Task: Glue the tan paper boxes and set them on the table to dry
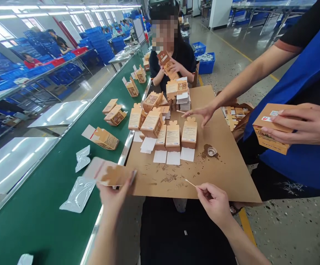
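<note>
In my left hand point(112, 197) is a small cardboard box point(117, 175), blurred, its white flap stretched toward the green conveyor belt point(49, 221). My right hand point(213, 202) pinches a cotton swab point(191, 183) above the front of the cardboard-covered table point(226, 176). Beyond the swab, a small clear dish point(212, 151) stands among dark wet spots. Several boxes with white flaps hanging out, such as one printed box point(173, 137), are grouped at the table's left middle. Two silvery-white pouches lie on the belt, one of them point(78, 195) near my left hand.
At the right, a co-worker in a blue apron point(300, 92) reaches one hand point(204, 112) over the table and holds another box point(273, 125). Across sits a second person point(173, 62) handling a box. More open boxes point(105, 138) stand along the belt. The belt's metal rail point(125, 147) borders the table.
</note>
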A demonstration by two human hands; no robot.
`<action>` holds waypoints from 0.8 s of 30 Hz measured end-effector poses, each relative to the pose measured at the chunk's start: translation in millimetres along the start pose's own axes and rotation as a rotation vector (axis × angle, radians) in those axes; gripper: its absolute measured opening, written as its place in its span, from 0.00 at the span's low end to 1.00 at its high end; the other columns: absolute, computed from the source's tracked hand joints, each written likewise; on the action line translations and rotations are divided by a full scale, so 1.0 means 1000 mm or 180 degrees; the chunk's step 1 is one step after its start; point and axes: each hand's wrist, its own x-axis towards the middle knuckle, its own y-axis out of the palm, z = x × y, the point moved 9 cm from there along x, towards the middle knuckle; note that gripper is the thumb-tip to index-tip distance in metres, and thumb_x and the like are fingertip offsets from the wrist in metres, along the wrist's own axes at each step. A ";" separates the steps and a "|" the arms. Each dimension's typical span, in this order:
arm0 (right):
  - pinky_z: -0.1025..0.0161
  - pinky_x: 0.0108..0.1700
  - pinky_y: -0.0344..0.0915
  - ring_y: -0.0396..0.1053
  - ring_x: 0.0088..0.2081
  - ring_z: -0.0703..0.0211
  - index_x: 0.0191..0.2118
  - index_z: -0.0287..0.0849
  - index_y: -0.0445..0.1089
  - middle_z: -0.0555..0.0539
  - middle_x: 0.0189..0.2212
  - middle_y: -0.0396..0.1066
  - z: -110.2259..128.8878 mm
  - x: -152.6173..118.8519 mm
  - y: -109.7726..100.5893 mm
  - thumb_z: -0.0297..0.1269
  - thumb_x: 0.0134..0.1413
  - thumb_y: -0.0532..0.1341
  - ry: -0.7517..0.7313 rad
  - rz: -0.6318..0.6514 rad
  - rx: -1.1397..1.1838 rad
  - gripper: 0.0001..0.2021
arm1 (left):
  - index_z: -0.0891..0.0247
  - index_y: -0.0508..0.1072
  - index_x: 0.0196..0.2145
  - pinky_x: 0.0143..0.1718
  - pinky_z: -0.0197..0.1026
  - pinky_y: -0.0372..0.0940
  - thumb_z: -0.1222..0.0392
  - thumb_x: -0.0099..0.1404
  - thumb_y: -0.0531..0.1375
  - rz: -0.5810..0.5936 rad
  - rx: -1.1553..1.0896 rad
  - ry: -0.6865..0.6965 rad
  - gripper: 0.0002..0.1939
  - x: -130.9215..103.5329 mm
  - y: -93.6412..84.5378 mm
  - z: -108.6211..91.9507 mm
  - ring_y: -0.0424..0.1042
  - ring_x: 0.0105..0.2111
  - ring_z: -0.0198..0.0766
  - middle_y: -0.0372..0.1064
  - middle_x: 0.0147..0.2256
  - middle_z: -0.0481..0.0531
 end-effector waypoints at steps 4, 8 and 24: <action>0.65 0.24 0.70 0.69 0.21 0.61 0.30 0.46 0.81 0.51 0.21 0.73 -0.002 0.004 -0.009 0.45 0.78 0.68 0.0053 -0.0036 0.0088 0.20 | 0.52 0.65 0.60 0.74 0.77 0.72 0.40 0.40 0.86 -0.0888 0.0658 -0.0232 0.55 0.049 -0.071 0.027 0.80 0.69 0.76 0.80 0.63 0.66; 0.64 0.24 0.70 0.69 0.21 0.60 0.30 0.46 0.82 0.50 0.21 0.74 -0.001 0.008 -0.008 0.49 0.78 0.69 0.0037 -0.0044 0.0136 0.21 | 0.53 0.64 0.61 0.73 0.74 0.73 0.39 0.47 0.82 -0.0749 0.0887 -0.0212 0.51 0.058 -0.070 0.038 0.80 0.69 0.74 0.79 0.64 0.69; 0.61 0.25 0.75 0.73 0.20 0.55 0.29 0.49 0.84 0.48 0.20 0.75 -0.011 0.008 -0.044 0.57 0.74 0.72 0.0191 -0.0168 -0.0118 0.23 | 0.60 0.57 0.74 0.83 0.69 0.58 0.49 0.47 0.83 -0.1143 0.0418 -0.0037 0.64 0.087 -0.057 0.000 0.66 0.81 0.70 0.63 0.75 0.78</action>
